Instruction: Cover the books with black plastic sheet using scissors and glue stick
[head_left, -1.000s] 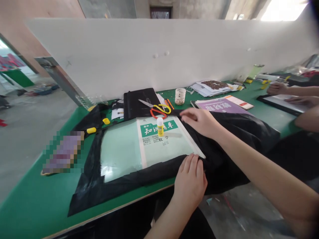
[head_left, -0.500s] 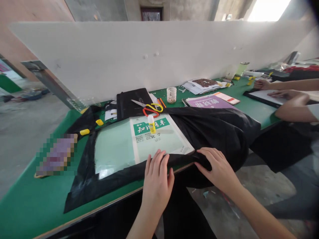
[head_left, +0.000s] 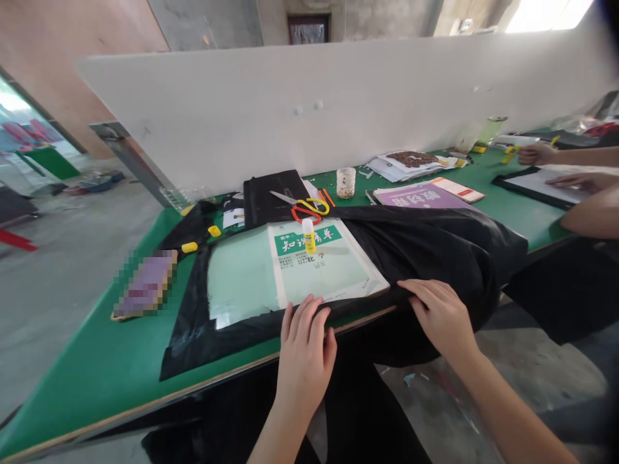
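A left hand (head_left: 304, 351) lies with fingers extended on the strip of smooth, creased black cloth (head_left: 425, 241); a right hand (head_left: 443, 316) touches it, any pinch impossible to tell; just beyond lies a pale-green paper book (head_left: 296, 278) lettered “知识清单”, partly hidden behind an upright yellow-and-white plastic glue stick (head_left: 309, 237)

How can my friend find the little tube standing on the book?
Find the green table, then the green-and-white book near its front edge. On its cover stands a small tube, white above and yellow below. It is upright, while the red-and-yellow scissors just behind it lie down.
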The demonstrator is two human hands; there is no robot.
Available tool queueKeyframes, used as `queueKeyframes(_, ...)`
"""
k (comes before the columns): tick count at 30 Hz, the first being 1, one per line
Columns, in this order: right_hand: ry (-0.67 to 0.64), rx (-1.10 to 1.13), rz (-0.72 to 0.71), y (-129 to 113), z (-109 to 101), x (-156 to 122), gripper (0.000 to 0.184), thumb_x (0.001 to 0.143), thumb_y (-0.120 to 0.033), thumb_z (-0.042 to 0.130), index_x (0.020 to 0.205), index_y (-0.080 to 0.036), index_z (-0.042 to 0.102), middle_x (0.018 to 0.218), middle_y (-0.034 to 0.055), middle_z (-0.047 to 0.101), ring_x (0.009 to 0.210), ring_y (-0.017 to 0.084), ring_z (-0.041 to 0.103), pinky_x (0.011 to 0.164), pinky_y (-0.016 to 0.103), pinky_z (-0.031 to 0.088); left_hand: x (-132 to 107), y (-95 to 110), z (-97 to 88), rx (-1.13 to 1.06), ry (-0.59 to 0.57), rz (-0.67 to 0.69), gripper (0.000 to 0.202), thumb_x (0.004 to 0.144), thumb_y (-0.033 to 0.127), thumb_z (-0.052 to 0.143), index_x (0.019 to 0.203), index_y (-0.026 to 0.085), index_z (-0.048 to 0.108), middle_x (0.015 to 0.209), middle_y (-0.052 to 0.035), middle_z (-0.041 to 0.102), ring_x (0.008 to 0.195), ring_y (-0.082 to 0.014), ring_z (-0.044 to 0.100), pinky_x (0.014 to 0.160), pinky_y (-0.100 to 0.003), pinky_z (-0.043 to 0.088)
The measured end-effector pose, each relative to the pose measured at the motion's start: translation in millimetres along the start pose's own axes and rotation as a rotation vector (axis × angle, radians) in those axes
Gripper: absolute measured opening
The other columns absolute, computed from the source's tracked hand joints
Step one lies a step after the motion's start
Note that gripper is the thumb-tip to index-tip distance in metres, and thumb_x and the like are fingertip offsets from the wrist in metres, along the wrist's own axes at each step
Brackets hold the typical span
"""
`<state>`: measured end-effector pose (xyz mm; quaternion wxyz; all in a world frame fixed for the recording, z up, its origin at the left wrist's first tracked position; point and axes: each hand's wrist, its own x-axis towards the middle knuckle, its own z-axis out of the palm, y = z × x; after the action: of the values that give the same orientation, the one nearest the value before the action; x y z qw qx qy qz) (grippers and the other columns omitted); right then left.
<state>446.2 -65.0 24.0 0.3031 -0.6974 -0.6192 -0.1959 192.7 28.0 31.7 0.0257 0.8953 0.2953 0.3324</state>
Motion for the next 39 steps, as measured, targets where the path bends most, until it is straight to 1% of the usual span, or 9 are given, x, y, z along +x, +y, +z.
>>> queueKeyframes(4,-0.054,-0.006,-0.074,5.0,-2.5,12.9,0.031,0.084,-0.006,0.047,0.108,-0.021,0.062,0.104,0.0032,0.067,0.093,0.019,0.061,0.091,0.037,0.045,-0.8,0.1,-1.3,-0.001,-0.017,-0.012,0.028,0.087,0.012,0.047,0.114,0.017,0.053,0.125,-0.0107,0.056,0.126,-0.0248,0.045,0.109,-0.052,0.032)
queueKeyframes(9,-0.187,0.000,-0.030,3.6,-4.0,20.4,0.025,0.082,-0.015,0.050,0.103,-0.023,0.062,0.105,0.0034,0.067,0.099,0.022,0.060,0.093,0.042,0.044,-0.9,-0.2,-5.8,-0.001,-0.046,-0.015,0.027,0.087,0.013,0.046,0.113,0.017,0.054,0.123,-0.0099,0.057,0.125,-0.0239,0.047,0.108,-0.051,0.034)
queueKeyframes(12,-0.337,0.057,-0.042,-12.4,-17.4,22.8,0.041,0.077,-0.024,0.058,0.117,-0.024,0.054,0.126,0.0060,0.057,0.116,0.027,0.052,0.098,0.048,0.041,-3.1,-1.0,-7.7,0.000,-0.038,-0.001,0.028,0.087,0.012,0.046,0.113,0.016,0.055,0.125,-0.0104,0.057,0.127,-0.0238,0.044,0.109,-0.051,0.034)
queueKeyframes(15,-0.397,0.195,-0.017,-36.5,-35.0,31.1,0.062,0.079,-0.033,0.058,0.136,-0.025,0.036,0.139,0.0071,0.044,0.127,0.026,0.042,0.102,0.044,0.040,-7.0,-1.7,-8.6,-0.002,-0.030,0.012,0.030,0.086,0.011,0.046,0.115,0.014,0.055,0.133,-0.0111,0.052,0.132,-0.0248,0.039,0.110,-0.050,0.033)
queueKeyframes(18,-0.375,0.293,0.083,-54.8,-37.5,50.8,0.055,0.084,-0.039,0.054,0.135,-0.029,0.037,0.135,0.0053,0.048,0.124,0.023,0.046,0.101,0.040,0.043,-10.9,-1.0,-10.4,-0.008,-0.028,0.022,0.033,0.085,0.011,0.046,0.117,0.014,0.054,0.141,-0.0108,0.044,0.136,-0.0264,0.032,0.111,-0.051,0.032)
queueKeyframes(24,-0.492,0.588,0.170,-59.0,17.0,113.3,0.045,0.084,-0.045,0.054,0.124,-0.025,0.047,0.125,0.0059,0.057,0.111,0.021,0.056,0.096,0.038,0.047,-18.9,3.8,-17.7,-0.046,-0.025,0.082,0.035,0.084,0.012,0.048,0.117,0.015,0.056,0.143,-0.0090,0.042,0.136,-0.0269,0.032,0.110,-0.050,0.035)
queueKeyframes(29,-0.636,0.584,0.167,-60.5,64.2,155.1,0.055,0.078,-0.045,0.061,0.125,-0.020,0.047,0.128,0.0122,0.055,0.109,0.025,0.057,0.089,0.042,0.050,-30.4,7.1,-29.1,-0.087,0.056,0.070,0.032,0.081,0.006,0.048,0.110,0.016,0.059,0.130,-0.0105,0.054,0.130,-0.0264,0.042,0.103,-0.046,0.045)
queueKeyframes(35,-0.751,0.623,0.058,-67.0,91.5,179.3,0.051,0.073,-0.041,0.069,0.116,-0.018,0.054,0.107,0.0107,0.065,0.095,0.023,0.063,0.078,0.035,0.051,-32.0,12.0,-62.9,-0.386,0.237,-0.077,0.029,0.087,0.012,0.041,0.113,0.020,0.053,0.108,-0.0120,0.065,0.112,-0.0234,0.059,0.086,-0.041,0.057)
queueKeyframes(39,-0.688,0.564,0.081,-71.9,101.3,181.1,0.032,0.077,-0.041,0.064,0.099,-0.018,0.061,0.093,0.0065,0.068,0.084,0.020,0.064,0.076,0.033,0.050,-22.0,5.4,-74.9,-0.303,0.357,0.033,0.025,0.087,0.012,0.042,0.106,0.018,0.057,0.087,-0.0067,0.070,0.098,-0.0211,0.065,0.085,-0.040,0.058)
